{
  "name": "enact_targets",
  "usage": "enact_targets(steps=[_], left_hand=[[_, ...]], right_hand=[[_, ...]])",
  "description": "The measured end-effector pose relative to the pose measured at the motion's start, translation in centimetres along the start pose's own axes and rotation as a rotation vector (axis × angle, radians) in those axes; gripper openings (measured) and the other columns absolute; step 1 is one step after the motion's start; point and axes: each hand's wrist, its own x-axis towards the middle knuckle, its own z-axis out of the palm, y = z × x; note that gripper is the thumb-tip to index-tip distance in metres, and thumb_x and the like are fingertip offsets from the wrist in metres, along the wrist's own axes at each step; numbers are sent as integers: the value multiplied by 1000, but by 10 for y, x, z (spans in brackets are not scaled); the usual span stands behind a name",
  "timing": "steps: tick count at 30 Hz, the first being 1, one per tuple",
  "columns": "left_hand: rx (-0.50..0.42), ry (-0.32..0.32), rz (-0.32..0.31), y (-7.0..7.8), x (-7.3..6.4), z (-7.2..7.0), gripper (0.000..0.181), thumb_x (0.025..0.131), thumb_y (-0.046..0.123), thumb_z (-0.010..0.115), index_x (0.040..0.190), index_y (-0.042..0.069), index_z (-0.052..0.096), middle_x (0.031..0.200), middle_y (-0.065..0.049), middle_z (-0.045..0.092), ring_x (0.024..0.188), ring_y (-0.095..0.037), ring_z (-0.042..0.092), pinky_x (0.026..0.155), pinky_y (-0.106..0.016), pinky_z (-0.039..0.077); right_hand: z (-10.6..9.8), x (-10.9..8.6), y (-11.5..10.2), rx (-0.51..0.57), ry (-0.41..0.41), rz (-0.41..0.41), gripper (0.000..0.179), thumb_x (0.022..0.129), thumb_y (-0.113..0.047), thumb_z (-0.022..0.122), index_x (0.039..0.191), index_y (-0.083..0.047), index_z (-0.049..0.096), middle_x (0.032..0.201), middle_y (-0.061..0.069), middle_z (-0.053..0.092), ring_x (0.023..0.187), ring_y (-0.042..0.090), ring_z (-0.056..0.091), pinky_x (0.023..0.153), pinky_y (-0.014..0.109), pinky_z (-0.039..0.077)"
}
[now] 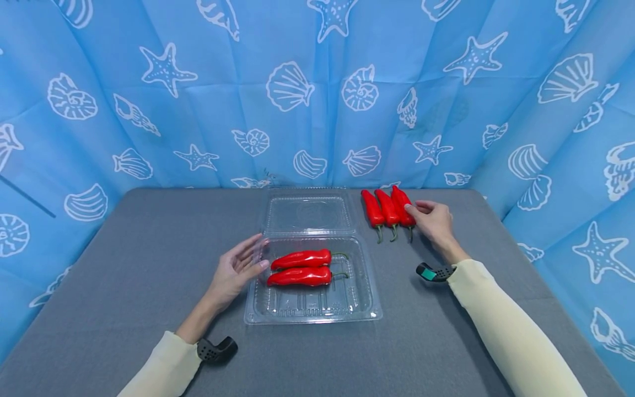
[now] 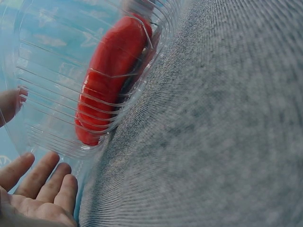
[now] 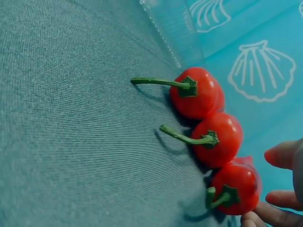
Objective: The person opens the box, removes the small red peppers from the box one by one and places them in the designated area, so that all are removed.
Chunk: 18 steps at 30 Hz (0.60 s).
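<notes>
Two glossy red peppers (image 1: 300, 276) with green stems lie side by side in a clear plastic clamshell box (image 1: 374, 314). At the box's left side is my left hand (image 1: 239, 268); its thumb reaches over the rim, and in the left wrist view the other fingers (image 2: 42, 177) extend loosely by the outer wall. Three more red peppers (image 1: 387, 208) lie in a row on the table's right, stems toward me. My right hand (image 1: 436, 223) is at the rightmost pepper (image 3: 236, 187), lower fingertips right at its side, while the thumb (image 3: 280, 155) stands a little off it.
The box's clear lid (image 1: 307, 215) lies folded back toward the far edge of the grey cloth-covered table (image 1: 149, 264). Behind stands a blue curtain (image 1: 317, 127) with white shells and starfish. Black bands (image 1: 217, 350) sit on both wrists.
</notes>
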Motion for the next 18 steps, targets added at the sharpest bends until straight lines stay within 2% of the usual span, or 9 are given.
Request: enact_targets(steps=[3, 8, 15, 18], left_hand=[[-1, 0, 1, 0, 0, 0, 69, 92, -1, 67, 153, -3, 36, 152, -23, 46, 142, -37, 41, 110, -23, 40], [5, 4, -3, 1, 0, 0, 69, 92, -1, 67, 154, -3, 36, 152, -23, 46, 142, -37, 41, 110, -23, 40], [20, 9, -13, 1, 0, 1, 69, 93, 0, 68, 154, -3, 36, 152, -22, 47, 142, -37, 41, 110, -22, 40], [19, 9, -13, 2, 0, 1, 69, 93, 0, 68, 154, -3, 36, 152, -22, 46, 142, -36, 41, 110, -22, 40]], right_hand=[[-2, -3, -2, -5, -3, -19, 61, 102, -40, 57, 146, 3, 50, 137, 25, 58, 121, 38, 58, 101, 47, 53], [-5, -10, -10, -29, 7, -68, 62, 102, -40, 59, 147, 2, 49, 138, 24, 59, 123, 38, 58, 102, 49, 53], [-3, -26, -27, -72, 13, -187, 61, 100, -40, 62, 145, 0, 53, 133, 23, 62, 117, 38, 61, 95, 49, 55], [0, -35, -34, -71, 1, -250, 60, 99, -38, 64, 144, 0, 54, 133, 22, 63, 116, 38, 60, 91, 45, 55]])
